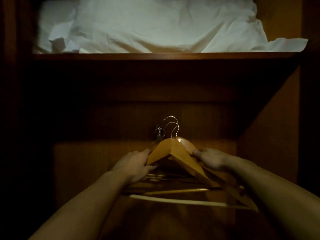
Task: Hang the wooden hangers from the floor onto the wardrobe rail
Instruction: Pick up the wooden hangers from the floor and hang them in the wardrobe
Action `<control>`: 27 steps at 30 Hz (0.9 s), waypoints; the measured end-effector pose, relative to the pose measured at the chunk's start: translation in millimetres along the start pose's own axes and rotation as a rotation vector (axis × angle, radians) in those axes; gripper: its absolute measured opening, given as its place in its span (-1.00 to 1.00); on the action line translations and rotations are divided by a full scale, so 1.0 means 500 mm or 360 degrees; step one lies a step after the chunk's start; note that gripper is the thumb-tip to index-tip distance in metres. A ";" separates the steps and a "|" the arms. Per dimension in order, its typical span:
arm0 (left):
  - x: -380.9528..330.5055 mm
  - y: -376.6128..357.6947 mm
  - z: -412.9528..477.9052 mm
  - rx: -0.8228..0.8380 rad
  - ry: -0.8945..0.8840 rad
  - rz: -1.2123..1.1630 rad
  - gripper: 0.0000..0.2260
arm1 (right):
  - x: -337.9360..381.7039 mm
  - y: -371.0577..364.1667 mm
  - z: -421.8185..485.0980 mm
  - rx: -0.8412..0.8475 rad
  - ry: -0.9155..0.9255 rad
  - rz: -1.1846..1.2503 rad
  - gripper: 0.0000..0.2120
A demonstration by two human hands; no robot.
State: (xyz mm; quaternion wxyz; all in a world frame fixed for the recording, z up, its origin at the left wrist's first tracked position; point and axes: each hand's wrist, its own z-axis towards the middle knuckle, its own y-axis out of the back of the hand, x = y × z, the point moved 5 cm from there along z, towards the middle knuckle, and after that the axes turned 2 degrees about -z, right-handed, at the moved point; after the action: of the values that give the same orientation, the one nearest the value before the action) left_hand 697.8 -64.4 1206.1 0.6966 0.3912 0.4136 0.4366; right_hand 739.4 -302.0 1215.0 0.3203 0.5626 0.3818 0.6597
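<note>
A bundle of several wooden hangers is held up inside the dark wardrobe, their shoulders stacked together. Two silver hooks stick up above the bundle. My left hand grips the left shoulders of the hangers. On the opposite side my right hand grips the right shoulders. The crossbars of the hangers lie nearest me. A small metal fitting shows just behind and left of the hooks; whether it is the rail end I cannot tell.
A wooden shelf runs across above, piled with white bedding. The wardrobe's back panel is dark brown, and its right side wall slants in beside my right arm.
</note>
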 end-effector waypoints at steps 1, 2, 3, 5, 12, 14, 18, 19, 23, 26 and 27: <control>0.004 -0.006 0.006 0.0012 -0.0004 -0.0001 -0.65 | -0.002 -0.002 0.013 -0.0027 0.0006 -0.0040 -0.54; 0.010 -0.013 0.013 0.0021 -0.0006 0.0003 -0.66 | -0.002 -0.005 0.027 -0.0052 0.0014 -0.0072 -0.53; 0.014 -0.019 0.020 0.0027 -0.0008 0.0019 -0.66 | -0.002 -0.009 0.041 -0.0068 0.0017 -0.0092 -0.54; 0.025 -0.029 0.037 0.0021 -0.0006 0.0065 -0.64 | -0.001 -0.017 0.072 -0.0088 0.0033 -0.0105 -0.56; 0.066 -0.048 0.095 0.0012 0.0129 0.0064 -0.60 | 0.001 -0.034 0.169 -0.0092 0.0093 -0.0036 -0.58; 0.077 -0.058 0.110 0.0026 0.0161 0.0088 -0.63 | 0.001 -0.041 0.188 -0.0044 0.0104 -0.0006 -0.58; 0.087 -0.073 0.128 0.0020 0.0185 0.0146 -0.71 | -0.004 -0.065 0.208 0.0031 0.0143 -0.0020 -0.55; 0.089 -0.077 0.132 0.0026 0.0190 0.0146 -0.71 | -0.006 -0.070 0.211 0.0038 0.0154 -0.0015 -0.54; 0.098 -0.086 0.139 0.0029 0.0203 0.0132 -0.69 | -0.005 -0.082 0.215 0.0044 0.0203 0.0024 -0.55; 0.102 -0.092 0.141 0.0019 0.0209 0.0116 -0.71 | -0.006 -0.090 0.216 0.0009 0.0245 0.0002 -0.57; 0.101 -0.096 0.142 0.0017 0.0205 0.0105 -0.72 | -0.008 -0.093 0.218 -0.0006 0.0254 -0.0028 -0.57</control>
State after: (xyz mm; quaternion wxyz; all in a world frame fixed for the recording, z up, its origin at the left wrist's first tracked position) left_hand 790.4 -45.2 1175.9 0.6517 0.3794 0.4469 0.4813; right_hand 847.4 -266.4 1181.1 0.2956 0.5043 0.4098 0.7003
